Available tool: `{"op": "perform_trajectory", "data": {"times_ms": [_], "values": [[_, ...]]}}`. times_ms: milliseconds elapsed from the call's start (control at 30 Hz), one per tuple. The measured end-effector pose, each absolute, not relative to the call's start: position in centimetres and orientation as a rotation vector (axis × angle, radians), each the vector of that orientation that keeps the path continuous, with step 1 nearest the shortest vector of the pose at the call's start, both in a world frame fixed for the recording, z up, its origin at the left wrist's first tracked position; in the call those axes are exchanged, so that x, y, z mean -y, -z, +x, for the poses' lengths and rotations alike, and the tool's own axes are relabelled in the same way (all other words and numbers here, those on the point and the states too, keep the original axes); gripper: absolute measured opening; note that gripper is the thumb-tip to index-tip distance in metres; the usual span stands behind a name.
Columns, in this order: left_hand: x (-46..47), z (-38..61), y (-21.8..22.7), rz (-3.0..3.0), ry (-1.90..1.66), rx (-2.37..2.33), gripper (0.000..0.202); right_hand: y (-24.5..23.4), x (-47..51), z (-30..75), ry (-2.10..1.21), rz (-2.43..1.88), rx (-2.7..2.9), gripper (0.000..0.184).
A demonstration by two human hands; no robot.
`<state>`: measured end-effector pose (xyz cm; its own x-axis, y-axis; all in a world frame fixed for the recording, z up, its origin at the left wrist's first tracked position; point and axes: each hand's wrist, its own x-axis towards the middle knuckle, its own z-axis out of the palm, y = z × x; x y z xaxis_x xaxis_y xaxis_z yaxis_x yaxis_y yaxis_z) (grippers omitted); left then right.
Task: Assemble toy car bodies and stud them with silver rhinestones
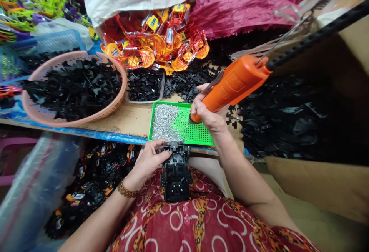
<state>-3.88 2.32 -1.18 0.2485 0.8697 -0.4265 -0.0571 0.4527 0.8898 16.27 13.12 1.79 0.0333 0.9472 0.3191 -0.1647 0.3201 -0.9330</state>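
My left hand (148, 160) is wrapped round a black plastic toy-car chassis (175, 169), which it holds against my lap below the table edge. My right hand (208, 115) grips an orange electric screwdriver (233, 85), whose black cable runs off to the upper right. The screwdriver's tip points down into a green perforated tray (198, 129). A heap of small silver screws (164, 123) fills the left half of that tray.
A pink basket (113, 108) of black plastic parts stands at the left. A clear tray of black pieces (144, 86) sits behind the green one. Orange and yellow toy parts (161, 40) spill from a white bag. Loose black parts (288, 117) are piled at the right. Assembled toys (95, 179) lie below the table.
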Motion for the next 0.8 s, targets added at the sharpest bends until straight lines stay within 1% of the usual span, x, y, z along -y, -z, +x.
{"op": "perform_trajectory", "data": {"times_ms": [133,267,533,700,733,800], "values": [[-2.1,-3.9,1.1,0.921,-0.737,-1.168,0.009,-2.8,-13.0,16.0,-0.989,-0.789,1.183,0.047],[-2.0,-3.6,0.9,0.887,-0.734,-1.175,0.009,-4.2,-12.6,16.1,-1.004,-0.734,1.155,0.045],[-2.0,-2.9,0.6,0.850,-0.741,-1.219,0.013,-8.5,-8.7,16.3,-1.134,-0.518,1.153,0.030],[-2.1,-2.5,0.3,0.820,-0.719,-1.214,0.018,-8.8,-6.1,15.9,-1.250,-0.494,1.278,0.033],[-2.1,-2.5,0.3,0.826,-0.720,-1.212,0.018,-8.7,-5.6,15.9,-1.265,-0.513,1.303,0.031],[-2.1,-2.5,0.3,0.848,-0.723,-1.207,0.017,-8.2,-4.8,15.8,-1.301,-0.613,1.305,0.020]]}}
